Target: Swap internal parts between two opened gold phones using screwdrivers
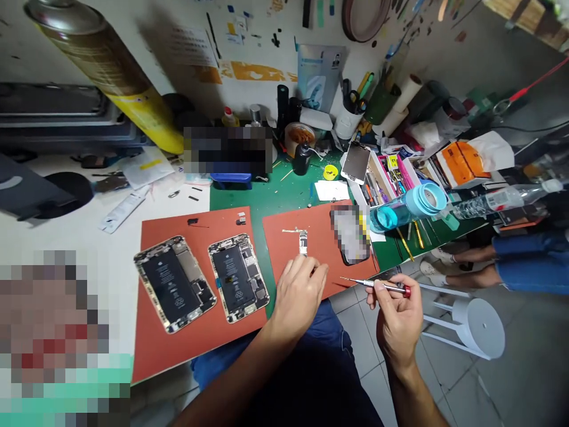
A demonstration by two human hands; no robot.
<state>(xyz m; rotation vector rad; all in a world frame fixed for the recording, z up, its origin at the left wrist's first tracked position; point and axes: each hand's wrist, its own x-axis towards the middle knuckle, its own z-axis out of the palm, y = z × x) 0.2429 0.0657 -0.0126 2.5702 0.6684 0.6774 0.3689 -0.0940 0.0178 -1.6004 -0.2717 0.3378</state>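
My right hand (399, 314) grips a slim screwdriver (377, 284) with a red end cap, its thin tip pointing left over the mat's edge. On the red-brown mat (284, 222), my left hand (302, 290) is closed, fingers curled down at the lower end of a small phone logic board (303, 241). The fingertips are hidden, and the board's near end runs under them. To the left lie two opened phones, one larger (174, 284) and one smaller (239, 277), with black batteries showing. Right of the board rests another phone (350, 234), its face blurred.
Small parts (240, 218) lie above the opened phones. At right stand a blue bottle (409, 207), a clear plastic bottle (507, 198) and a tool box (391, 178). A spray can (106, 77) leans at left. A person's legs (475, 279) and a stool (482, 329) are on the right.
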